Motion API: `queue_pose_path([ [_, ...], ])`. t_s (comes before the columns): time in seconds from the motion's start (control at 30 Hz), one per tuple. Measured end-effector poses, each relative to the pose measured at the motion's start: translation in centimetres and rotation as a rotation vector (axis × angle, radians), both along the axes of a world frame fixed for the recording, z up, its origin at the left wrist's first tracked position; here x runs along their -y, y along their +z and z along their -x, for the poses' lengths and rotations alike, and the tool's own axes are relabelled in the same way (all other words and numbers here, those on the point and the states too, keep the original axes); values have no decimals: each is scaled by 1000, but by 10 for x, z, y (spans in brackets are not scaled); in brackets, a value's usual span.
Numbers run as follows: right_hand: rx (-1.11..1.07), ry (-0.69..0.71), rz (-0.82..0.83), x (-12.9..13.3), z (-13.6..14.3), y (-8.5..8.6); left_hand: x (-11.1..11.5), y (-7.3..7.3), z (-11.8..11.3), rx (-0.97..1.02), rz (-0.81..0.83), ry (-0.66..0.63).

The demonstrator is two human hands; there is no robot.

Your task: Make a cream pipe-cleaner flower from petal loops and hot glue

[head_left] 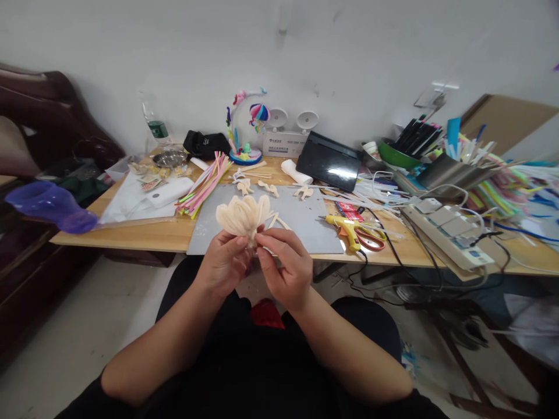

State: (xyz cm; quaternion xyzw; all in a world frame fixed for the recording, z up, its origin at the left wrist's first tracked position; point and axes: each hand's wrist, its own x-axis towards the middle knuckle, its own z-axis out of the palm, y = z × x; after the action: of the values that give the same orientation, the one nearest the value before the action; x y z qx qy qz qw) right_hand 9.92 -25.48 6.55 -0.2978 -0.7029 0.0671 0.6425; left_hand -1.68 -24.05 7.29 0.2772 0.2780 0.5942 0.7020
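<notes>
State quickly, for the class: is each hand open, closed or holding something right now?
Left hand: closed, holding the cream flower near its base.
Right hand: closed, pinching the cream flower at its base.

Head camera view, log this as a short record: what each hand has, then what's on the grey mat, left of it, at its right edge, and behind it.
Left hand: holds the cream fuzzy flower near its base
Right hand: pinches the flower's base
On grey mat: small cream curled pieces
Left of mat: pink and yellow pipe cleaners
Right edge: yellow glue gun
Behind: twin-lamp emergency light
</notes>
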Motion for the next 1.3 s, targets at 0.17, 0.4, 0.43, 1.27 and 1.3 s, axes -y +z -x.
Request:
queue_pose_path([
  [0.17, -85, -89, 146, -13, -24, -27, -8, -8, 10, 58, -3, 19],
  [0.4, 88, -1000, 796, -52, -159, -79, -18, -13, 18, 67, 30, 60],
  [0.43, 120, -1010, 847, -56, -174, -82, -19, -13, 17, 65, 37, 58],
  [1.27, -690, 444, 838, 2, -80, -17, -7, -6, 6, 101, 36, 112],
  [1.3, -610, 444, 830, 6, -74, -17, -7, -6, 5, 100, 31, 119],
])
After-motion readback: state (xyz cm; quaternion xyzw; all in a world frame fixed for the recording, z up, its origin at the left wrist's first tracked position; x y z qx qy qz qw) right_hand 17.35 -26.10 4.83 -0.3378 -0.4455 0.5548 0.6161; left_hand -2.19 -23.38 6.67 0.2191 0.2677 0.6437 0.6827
